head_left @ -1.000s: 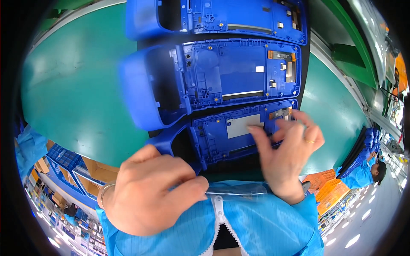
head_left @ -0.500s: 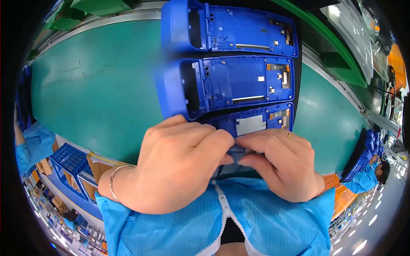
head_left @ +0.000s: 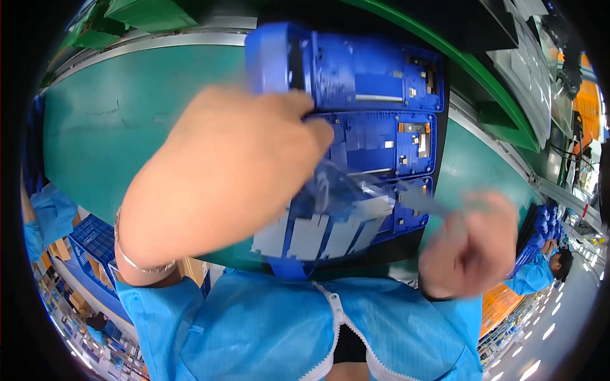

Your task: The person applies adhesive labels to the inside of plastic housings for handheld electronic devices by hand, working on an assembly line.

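Note:
My left hand (head_left: 273, 133), blurred, reaches over the left part of the upper two blue plastic housings; its fingers are smeared and partly hidden. Just below it, a crumpled clear plastic film (head_left: 327, 184) lies over the nearest blue housing (head_left: 416, 219). Light grey rectangular pads (head_left: 308, 236) show in a row by the film. My right hand (head_left: 470, 251), also blurred, is closed at the right of that housing, and a clear strip stretches from it toward the film. The middle housing (head_left: 365, 143) and far housing (head_left: 375, 76) lie open side up, with small circuit parts at their right ends.
The housings lie on a black mat on a green table (head_left: 127, 140). A green rail (head_left: 470, 63) runs along the far right. Green bins (head_left: 149, 16) stand at the far left, blue crates (head_left: 95, 238) at the lower left. Another person (head_left: 540, 270) sits at the right.
My hands have parted: the left moved up and away over the housings, the right moved right and down. The film and grey pads show between them. The housings sit slightly lower in view.

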